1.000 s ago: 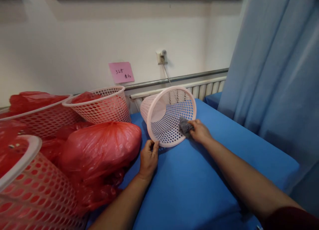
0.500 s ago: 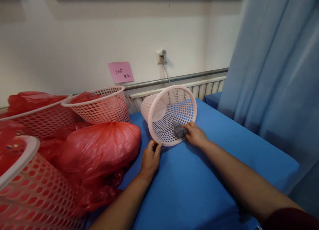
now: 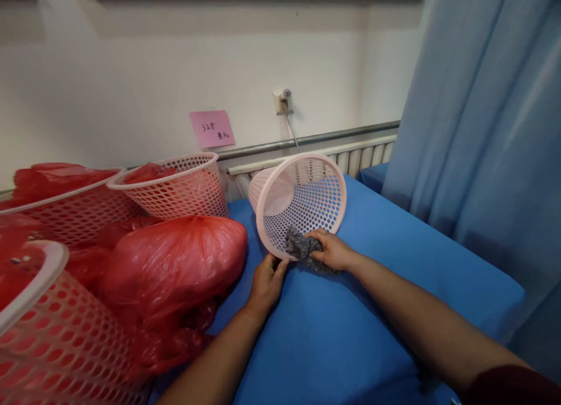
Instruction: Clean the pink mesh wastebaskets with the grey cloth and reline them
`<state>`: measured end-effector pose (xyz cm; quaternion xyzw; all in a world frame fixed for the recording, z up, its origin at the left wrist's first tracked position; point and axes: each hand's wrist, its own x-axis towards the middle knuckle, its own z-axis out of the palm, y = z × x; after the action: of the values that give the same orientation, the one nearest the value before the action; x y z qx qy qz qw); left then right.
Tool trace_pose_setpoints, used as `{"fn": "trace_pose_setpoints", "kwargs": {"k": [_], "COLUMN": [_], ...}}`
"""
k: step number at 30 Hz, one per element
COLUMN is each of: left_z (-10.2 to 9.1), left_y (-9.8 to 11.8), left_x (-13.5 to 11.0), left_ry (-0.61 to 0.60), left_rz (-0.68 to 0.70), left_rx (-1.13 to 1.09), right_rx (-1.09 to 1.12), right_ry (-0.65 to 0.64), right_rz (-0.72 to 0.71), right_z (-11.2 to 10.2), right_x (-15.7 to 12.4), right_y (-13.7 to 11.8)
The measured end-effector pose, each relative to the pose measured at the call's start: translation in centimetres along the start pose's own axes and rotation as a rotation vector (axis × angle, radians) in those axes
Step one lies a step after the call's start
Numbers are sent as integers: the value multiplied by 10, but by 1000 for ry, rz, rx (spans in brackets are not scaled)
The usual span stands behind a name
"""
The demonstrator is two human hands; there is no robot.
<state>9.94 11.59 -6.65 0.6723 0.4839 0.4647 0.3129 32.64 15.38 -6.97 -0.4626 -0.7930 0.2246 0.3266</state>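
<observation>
A pale pink perforated basket (image 3: 280, 186) lies on its side on the blue table (image 3: 350, 323), its mouth turned toward me. My left hand (image 3: 266, 285) grips the basket's lower rim, fingers curled on it. My right hand (image 3: 333, 250) is closed on a grey cloth (image 3: 298, 245) and presses it against the bottom of the rim, just right of the left hand.
A full red plastic bag (image 3: 175, 265) lies left of the basket. Behind and beside it stand several pink baskets (image 3: 175, 186) lined with red bags. A blue curtain (image 3: 482, 130) hangs at the right. A pink note (image 3: 212, 128) and a wall socket (image 3: 283, 101) are on the wall.
My right hand has slid the grey cloth leftward and down along the basket's rim, from its right side to its bottom edge near the left hand. The basket barely shifted.
</observation>
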Motion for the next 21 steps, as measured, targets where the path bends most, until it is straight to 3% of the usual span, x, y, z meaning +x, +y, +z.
{"fn": "trace_pose_setpoints", "kwargs": {"k": [3,6,10,14,17,21], "left_z": [-6,-8,-1,5,1,-6], "left_y": [10,15,6,-5,-1,13], "left_x": [-1,-2,-2,-1,-2,-4], "left_ry": [135,221,93,-80,-38,89], "left_rz": [43,72,50,-9,10,64], "left_rx": [82,109,29,-29,-1,115], "right_rx": [-284,-388,-320,24,-14,-356], "right_ry": [169,302,181,10,4,235], "right_rz": [202,348,263,37,47,280], "right_z": [-30,-48,-24,6,-5,-41], "right_x": [1,1,1,2,2,2], "right_y": [11,17,8,0,5,17]}}
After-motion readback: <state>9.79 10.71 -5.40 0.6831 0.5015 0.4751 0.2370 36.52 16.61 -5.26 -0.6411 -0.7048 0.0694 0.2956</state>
